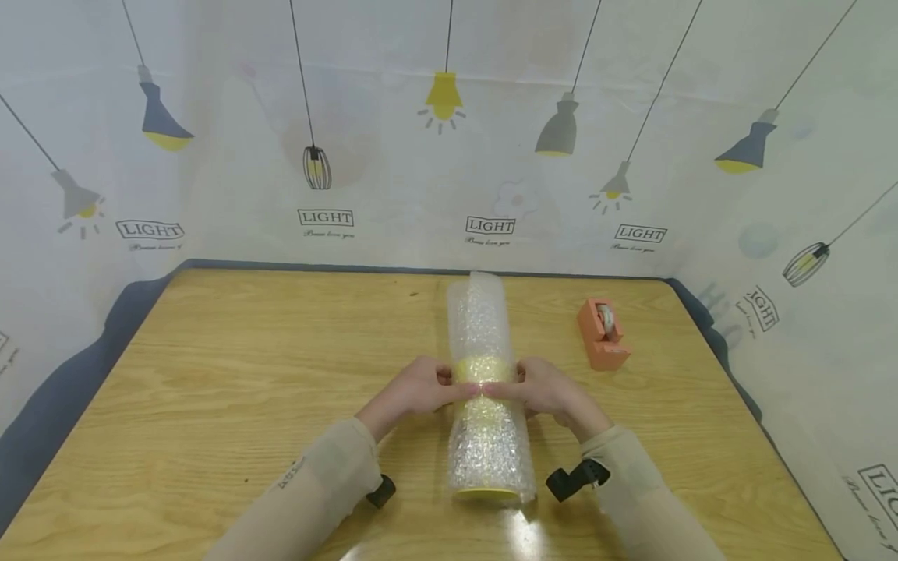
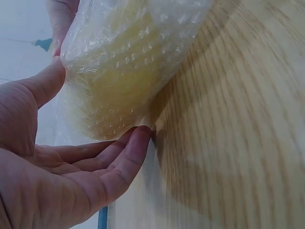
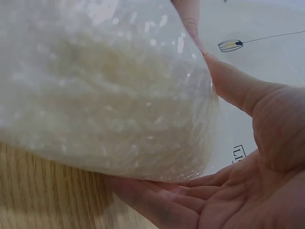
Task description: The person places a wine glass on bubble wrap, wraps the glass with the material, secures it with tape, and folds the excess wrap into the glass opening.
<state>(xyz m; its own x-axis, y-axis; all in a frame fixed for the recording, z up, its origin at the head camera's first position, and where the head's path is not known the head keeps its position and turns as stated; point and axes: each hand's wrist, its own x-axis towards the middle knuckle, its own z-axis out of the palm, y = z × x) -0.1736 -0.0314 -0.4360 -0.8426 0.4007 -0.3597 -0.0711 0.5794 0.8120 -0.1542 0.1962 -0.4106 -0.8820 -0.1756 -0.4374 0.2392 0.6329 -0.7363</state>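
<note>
A long roll of bubble wrap [image 1: 487, 448] lies lengthwise on the table, wound around a yellow object whose curved rim [image 1: 489, 494] shows at the near end. The film hides the rest of its shape. My left hand [image 1: 424, 386] grips the roll's left side at mid-length, and my right hand [image 1: 550, 387] holds it from the right. Both thumbs lie across the top, their tips almost meeting. In the left wrist view, fingertips [image 2: 138, 138] reach in low beside the table. The right wrist view shows the other fingers [image 3: 157, 200] under the wrap's lower side.
An orange tape dispenser [image 1: 603, 335] with a tape roll in it stands at the right, beyond my right hand. The wooden table [image 1: 281, 335] ends at a back edge, where a light curtain printed with lamps [image 1: 393, 187] hangs behind and along the sides.
</note>
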